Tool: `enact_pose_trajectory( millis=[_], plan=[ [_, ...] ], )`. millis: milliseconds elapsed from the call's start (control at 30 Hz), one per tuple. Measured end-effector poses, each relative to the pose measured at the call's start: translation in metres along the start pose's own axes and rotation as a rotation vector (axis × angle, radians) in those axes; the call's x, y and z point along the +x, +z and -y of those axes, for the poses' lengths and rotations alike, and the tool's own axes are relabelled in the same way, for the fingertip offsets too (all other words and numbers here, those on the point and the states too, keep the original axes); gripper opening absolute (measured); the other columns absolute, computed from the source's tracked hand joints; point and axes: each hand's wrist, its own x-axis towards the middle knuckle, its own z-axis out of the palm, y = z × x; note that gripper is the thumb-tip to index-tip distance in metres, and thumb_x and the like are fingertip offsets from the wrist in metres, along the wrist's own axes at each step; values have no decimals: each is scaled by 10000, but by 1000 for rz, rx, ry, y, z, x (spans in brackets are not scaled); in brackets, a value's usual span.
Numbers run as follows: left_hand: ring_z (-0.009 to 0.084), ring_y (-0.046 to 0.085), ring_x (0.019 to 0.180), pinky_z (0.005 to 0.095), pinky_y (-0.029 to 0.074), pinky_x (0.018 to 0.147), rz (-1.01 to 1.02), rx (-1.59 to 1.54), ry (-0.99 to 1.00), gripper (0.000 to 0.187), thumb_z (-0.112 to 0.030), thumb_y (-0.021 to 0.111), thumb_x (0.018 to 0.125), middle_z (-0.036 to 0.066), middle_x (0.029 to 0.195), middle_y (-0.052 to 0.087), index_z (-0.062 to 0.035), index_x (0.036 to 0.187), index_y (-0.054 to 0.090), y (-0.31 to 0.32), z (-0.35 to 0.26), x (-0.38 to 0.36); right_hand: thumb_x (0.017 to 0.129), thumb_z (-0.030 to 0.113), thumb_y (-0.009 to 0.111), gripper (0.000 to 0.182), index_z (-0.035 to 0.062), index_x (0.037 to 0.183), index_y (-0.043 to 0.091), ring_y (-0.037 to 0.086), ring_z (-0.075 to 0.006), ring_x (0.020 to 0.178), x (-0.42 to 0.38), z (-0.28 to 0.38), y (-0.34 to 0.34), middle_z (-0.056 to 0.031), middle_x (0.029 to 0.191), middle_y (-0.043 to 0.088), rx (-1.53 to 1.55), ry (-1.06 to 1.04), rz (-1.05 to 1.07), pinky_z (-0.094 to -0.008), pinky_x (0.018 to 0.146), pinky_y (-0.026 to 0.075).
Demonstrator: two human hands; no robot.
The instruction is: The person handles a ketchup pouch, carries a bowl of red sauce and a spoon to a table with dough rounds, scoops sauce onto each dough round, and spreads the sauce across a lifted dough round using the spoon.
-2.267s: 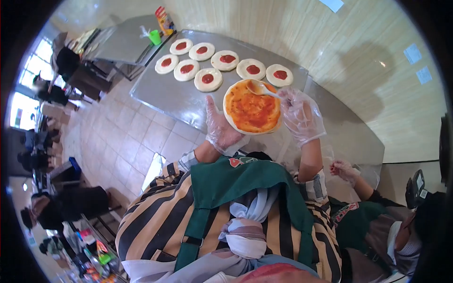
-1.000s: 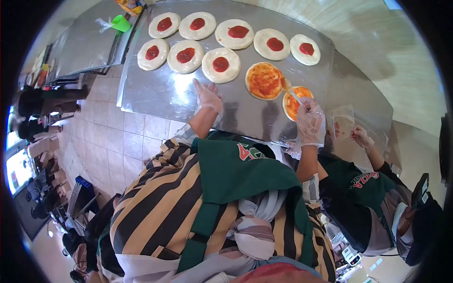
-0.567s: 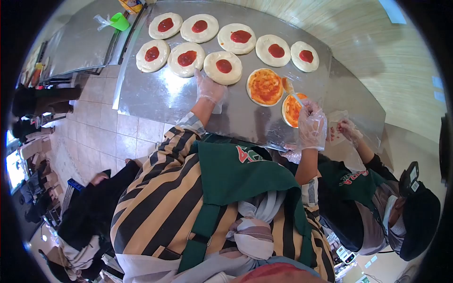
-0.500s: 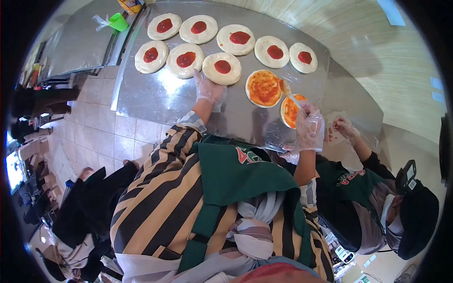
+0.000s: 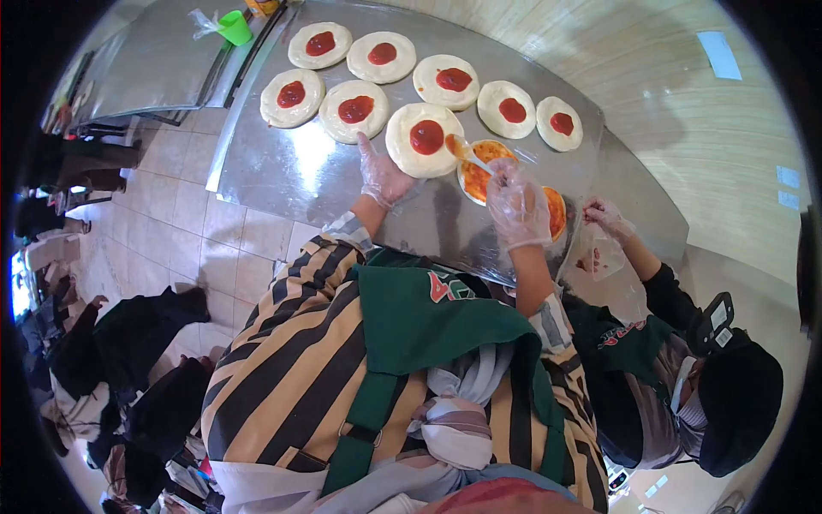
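My left hand (image 5: 387,178), in a clear plastic glove, holds the near-left edge of a round pizza dough (image 5: 401,157) with a pool of red sauce in its middle. Its thumb is stretched out; the other fingers are partly hidden at the dough's edge. My gloved right hand (image 5: 519,201) is closed around the handle of a spoon (image 5: 467,152). The spoon's sauce-coated bowl is over the right rim of that dough. Beneath the spoon and right hand lie a pizza base spread with sauce (image 5: 473,180) and another sauced base (image 5: 556,214), both partly covered.
Several sauce-dotted doughs (image 5: 354,133) lie in two rows across the metal table (image 5: 282,167). A co-worker's gloved hand (image 5: 606,218) is at the right with a clear plastic bag (image 5: 612,278). A green cup (image 5: 234,28) stands on another table at the upper left.
My right hand and the spoon have moved left, from the sauced bases to the dough by my left hand. That dough has come nearer to me and looks larger. The view has shifted slightly.
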Motion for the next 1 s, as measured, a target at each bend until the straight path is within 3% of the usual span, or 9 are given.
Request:
enact_pose_trajectory(
  millis=[200, 300, 367, 467, 567, 700, 800, 867, 1000],
  plan=[
    [359, 206, 1391, 532, 130, 1141, 100, -92, -138, 1106, -860, 389, 689, 165, 1521, 191, -104, 1472, 191, 50, 10, -34, 783, 118, 584, 103, 106, 868, 641, 635, -316, 697, 13, 25, 9, -137, 748, 639, 50, -41, -58, -412, 626, 501],
    [359, 201, 1393, 528, 130, 1143, 161, -139, -171, 1126, -871, 386, 676, 161, 1524, 178, -106, 1475, 172, 63, 6, -43, 782, 117, 584, 117, 111, 883, 642, 636, -314, 698, 9, 44, -21, -135, 748, 639, 19, -57, 121, -411, 627, 502],
    [359, 195, 1395, 532, 132, 1142, 171, -112, -182, 1137, -884, 361, 672, 161, 1527, 167, -107, 1477, 155, 72, 7, -49, 786, 111, 582, 123, 111, 894, 642, 635, -312, 691, 8, 35, -32, -132, 739, 637, 58, 3, 55, -406, 623, 502],
    [351, 211, 1391, 518, 148, 1143, 166, -107, -239, 1138, -862, 440, 659, 163, 1516, 204, -104, 1470, 188, 85, 12, -56, 790, 100, 586, 118, 108, 893, 643, 628, -316, 669, 14, 28, -27, -124, 718, 632, 82, -5, -41, -402, 612, 499],
    [351, 212, 1391, 514, 157, 1143, 176, -31, -236, 1144, -869, 428, 658, 168, 1516, 196, -98, 1469, 187, 97, 18, -60, 791, 87, 587, 118, 99, 894, 643, 616, -307, 644, 4, 56, -46, -126, 705, 621, 182, 43, 119, -389, 591, 488],
    [349, 199, 1396, 528, 160, 1138, 202, -27, -233, 1136, -888, 341, 675, 155, 1527, 169, -106, 1478, 154, 105, 16, -63, 792, 73, 584, 118, 88, 896, 638, 607, -292, 624, -4, 43, -66, -125, 692, 610, 247, -50, 21, -381, 573, 472],
    [348, 203, 1394, 525, 160, 1139, 215, -21, -260, 1132, -886, 343, 679, 154, 1526, 171, -103, 1476, 161, 114, 18, -68, 791, 51, 571, 122, 69, 894, 634, 614, -286, 640, -1, 38, -68, -135, 718, 617, 311, 172, 5, -370, 586, 477],
    [347, 205, 1393, 522, 160, 1140, 226, -4, -265, 1131, -885, 345, 680, 154, 1525, 174, -100, 1475, 164, 122, 23, -69, 791, 37, 568, 132, 55, 903, 636, 614, -260, 638, 2, 37, -60, -129, 726, 617, 289, -19, -46, -350, 589, 482],
    [348, 213, 1390, 510, 158, 1143, 208, 37, -267, 1132, -881, 345, 685, 161, 1523, 176, -88, 1473, 164, 125, 26, -72, 792, 24, 564, 147, 55, 914, 640, 605, -235, 628, -15, 35, -83, -121, 740, 615, 308, -116, -84, -343, 595, 483]
  ],
)
